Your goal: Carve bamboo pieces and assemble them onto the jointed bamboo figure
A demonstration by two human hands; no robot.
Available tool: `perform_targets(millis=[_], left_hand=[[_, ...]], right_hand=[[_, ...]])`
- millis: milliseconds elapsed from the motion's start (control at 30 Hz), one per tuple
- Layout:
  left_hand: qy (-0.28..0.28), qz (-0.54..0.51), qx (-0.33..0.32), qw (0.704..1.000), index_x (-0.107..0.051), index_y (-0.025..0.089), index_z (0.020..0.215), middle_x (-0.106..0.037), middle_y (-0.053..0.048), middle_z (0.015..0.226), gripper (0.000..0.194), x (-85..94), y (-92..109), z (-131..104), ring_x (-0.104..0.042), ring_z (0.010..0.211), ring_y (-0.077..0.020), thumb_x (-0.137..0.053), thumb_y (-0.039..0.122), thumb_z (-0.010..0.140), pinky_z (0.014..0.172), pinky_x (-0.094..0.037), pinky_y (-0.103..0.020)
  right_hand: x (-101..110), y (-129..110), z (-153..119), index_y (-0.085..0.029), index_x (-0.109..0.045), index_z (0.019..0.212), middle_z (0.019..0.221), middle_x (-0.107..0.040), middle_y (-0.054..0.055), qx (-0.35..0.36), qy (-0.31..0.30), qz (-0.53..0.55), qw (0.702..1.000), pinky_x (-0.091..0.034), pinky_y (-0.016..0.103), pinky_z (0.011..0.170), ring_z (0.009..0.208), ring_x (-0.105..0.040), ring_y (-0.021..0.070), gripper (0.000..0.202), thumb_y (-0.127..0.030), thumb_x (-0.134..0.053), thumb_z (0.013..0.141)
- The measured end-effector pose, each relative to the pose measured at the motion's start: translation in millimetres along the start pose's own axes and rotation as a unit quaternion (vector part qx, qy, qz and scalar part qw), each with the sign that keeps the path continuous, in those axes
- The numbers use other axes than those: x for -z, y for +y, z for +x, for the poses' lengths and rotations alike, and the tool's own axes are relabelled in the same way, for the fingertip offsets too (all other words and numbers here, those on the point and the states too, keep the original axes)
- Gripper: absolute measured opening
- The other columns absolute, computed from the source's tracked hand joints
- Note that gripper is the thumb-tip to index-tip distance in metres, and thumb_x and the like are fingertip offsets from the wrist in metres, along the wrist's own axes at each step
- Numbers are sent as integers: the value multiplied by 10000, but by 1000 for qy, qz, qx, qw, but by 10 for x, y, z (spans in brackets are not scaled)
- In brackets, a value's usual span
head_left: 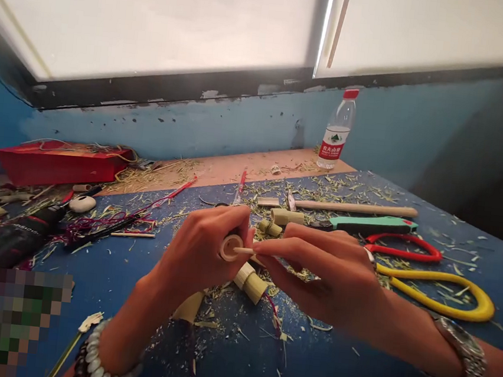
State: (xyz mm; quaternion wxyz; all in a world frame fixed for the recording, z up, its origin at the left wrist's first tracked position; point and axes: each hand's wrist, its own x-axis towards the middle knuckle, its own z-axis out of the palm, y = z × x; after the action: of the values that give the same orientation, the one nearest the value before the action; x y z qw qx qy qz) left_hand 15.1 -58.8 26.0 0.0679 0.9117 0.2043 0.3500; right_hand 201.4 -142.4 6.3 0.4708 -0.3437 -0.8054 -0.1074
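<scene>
Head view: left hand fingers around bamboo ring

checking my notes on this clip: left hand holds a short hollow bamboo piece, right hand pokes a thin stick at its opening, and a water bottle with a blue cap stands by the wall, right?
Not quite: the head view shows the water bottle by the wall with a red cap, not blue. The rest holds: the left hand holds the short hollow bamboo piece, and the right hand points the thin stick at its opening.
</scene>
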Motion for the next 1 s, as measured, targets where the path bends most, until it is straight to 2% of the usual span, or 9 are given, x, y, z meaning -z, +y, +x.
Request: perform_targets(millis=[133,367,500,767,933,1000], left_hand=[[-24,21,-2,999,-420,218,679,-480,72,586,177,-12,68,16,-391,518,-84,-542,126,768,528,-327,-228],[-21,53,-24,998,-370,226,673,-337,82,559,172,-27,110,31,-269,510,-88,-492,109,701,516,-307,-223],[-24,47,-20,998,-360,229,670,-289,85,553,174,-11,129,38,-247,504,-88,-475,99,682,520,-319,-222],[-34,80,-30,996,-322,227,662,-252,80,552,187,-30,144,51,-240,494,-90,-445,88,673,471,-268,-211],[-8,133,-47,990,-335,224,629,-227,83,522,174,-18,152,57,-230,460,-88,-441,94,676,425,-224,-210],[2,163,-54,985,-331,221,617,-226,83,513,194,-12,156,61,-235,456,-87,-449,95,707,418,-215,-211]], right_hand=[[-2,1,-17,-204,-645,989,751,-609,-24,11,4,-40,999,-360,238,539,631,-525,92,72,-152,-595,980],[51,-29,15,-185,-639,867,747,-570,-7,25,-19,-58,998,-330,274,539,619,-487,106,199,-96,-508,986],[82,-38,19,-182,-633,831,732,-549,-3,36,-24,-73,996,-312,279,526,607,-474,108,244,-49,-478,966],[-60,-51,-39,-193,-607,834,670,-509,-1,29,5,-93,995,-284,295,512,601,-454,124,351,-64,-335,1015],[6,-69,-12,-157,-606,886,696,-533,0,44,-80,-119,989,-292,300,507,593,-456,128,276,-35,-378,985],[38,-86,10,-155,-598,858,703,-543,1,51,-94,-144,984,-279,309,496,598,-459,132,256,-24,-406,965]])
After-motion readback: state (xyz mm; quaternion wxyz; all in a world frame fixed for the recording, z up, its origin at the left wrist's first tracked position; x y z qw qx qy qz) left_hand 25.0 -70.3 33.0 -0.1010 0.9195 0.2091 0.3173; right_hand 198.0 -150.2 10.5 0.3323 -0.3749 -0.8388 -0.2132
